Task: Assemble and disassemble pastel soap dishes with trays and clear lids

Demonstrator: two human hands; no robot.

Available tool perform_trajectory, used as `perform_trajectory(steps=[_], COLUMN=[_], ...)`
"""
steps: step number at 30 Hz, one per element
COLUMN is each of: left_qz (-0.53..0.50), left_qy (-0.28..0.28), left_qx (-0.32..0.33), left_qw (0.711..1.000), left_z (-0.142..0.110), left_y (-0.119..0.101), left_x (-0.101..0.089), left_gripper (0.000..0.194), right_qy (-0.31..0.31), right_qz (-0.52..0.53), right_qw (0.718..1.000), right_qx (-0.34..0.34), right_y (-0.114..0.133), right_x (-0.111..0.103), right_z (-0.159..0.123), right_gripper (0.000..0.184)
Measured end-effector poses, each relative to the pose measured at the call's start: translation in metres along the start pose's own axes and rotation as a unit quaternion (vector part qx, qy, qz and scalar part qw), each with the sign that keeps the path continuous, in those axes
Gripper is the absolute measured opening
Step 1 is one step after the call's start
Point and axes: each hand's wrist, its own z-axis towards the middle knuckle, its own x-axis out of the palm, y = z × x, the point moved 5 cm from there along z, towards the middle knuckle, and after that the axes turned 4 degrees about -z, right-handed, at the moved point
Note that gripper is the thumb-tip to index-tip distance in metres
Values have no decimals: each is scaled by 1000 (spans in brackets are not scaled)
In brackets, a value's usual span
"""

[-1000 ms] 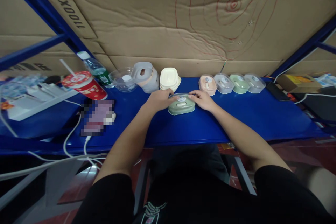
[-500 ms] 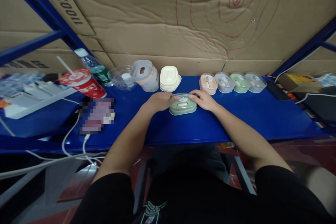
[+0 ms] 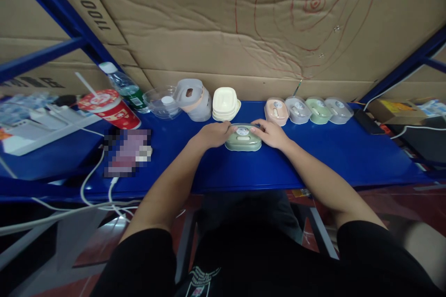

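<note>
A green plastic box with a clear lid (image 3: 243, 142) rests on the blue table (image 3: 244, 174) in front of me. My left hand (image 3: 216, 134) grips its left end, and my right hand (image 3: 271, 133) grips its right end. Both sets of fingers curl around the far side, where they are partly hidden. A pale handle-like piece and a round label show on the lid. Beyond my right hand stands a row of similar lidded boxes: a peach box (image 3: 277, 111), a grey box (image 3: 298, 109), a green box (image 3: 318, 110) and a clear grey box (image 3: 337, 110).
Cream dishes (image 3: 225, 103) are stacked behind my left hand, beside nested translucent containers (image 3: 193, 100) and clear bowls (image 3: 163, 103). Further left are a water bottle (image 3: 127, 90), a red paper cup (image 3: 113, 109), a power strip (image 3: 45, 132) and white cables. Cardboard (image 3: 195, 23) stands behind.
The green box's near edge has lifted very slightly or tilted a little between my hands. Both hands keep their hold, and the rest stands as before.
</note>
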Motion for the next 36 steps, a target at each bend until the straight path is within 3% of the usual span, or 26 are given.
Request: perform_trajectory(steps=[11, 17, 21, 26, 30, 33, 36], left_qz=[-7, -15, -116, -219, -164, -99, -61], left_qy=[-15, -59, -93, -57, -52, -63, -92], left_qx=[-11, -31, -28, 15, 92, 103, 80], left_qw=[1000, 998, 988, 974, 981, 988, 991], left_z=[3, 12, 17, 22, 19, 17, 18], left_y=[-2, 3, 6, 3, -10, -15, -13], left_x=[2, 2, 1, 13, 19, 21, 21], left_gripper=[61, 65, 58, 63, 77, 83, 79], right_qy=[32, 42, 37, 60, 48, -68, -115], right_qz=[30, -42, -120, -146, -133, -131, -103], right_qw=[999, 996, 988, 981, 982, 987, 980], right_qx=[31, 59, 84, 109, 123, 58, -122], right_y=[-7, -9, -8, -6, -7, -1, 13], right_x=[-1, -5, -16, -23, -24, -32, -29], right_z=[5, 3, -2, -7, -8, -7, -9], right_gripper=[55, 60, 66, 73, 70, 55, 51])
